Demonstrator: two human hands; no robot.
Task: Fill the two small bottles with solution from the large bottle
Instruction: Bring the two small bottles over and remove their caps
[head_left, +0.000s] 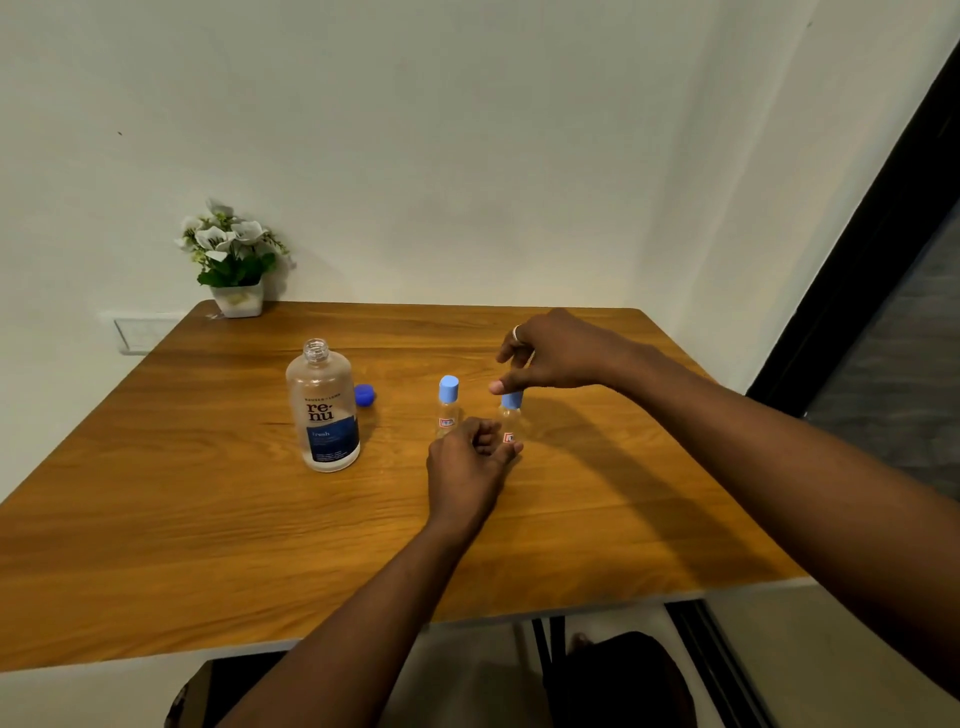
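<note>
Clear plastic with a pale blue cap (512, 400), one small bottle (511, 418) stood upright just right of the frame's centre on the wooden table (208, 519). The right hand (556, 353) pinched that cap from above, and the left hand (467, 462) curled round the bottle's base. Just left of it stood the second small bottle (448, 405), capped. Farther left stood the large bottle (323, 410), uncapped, with a dark blue cap (365, 395) just beside it. A potted plant (234, 260) sat at upper left.
</note>
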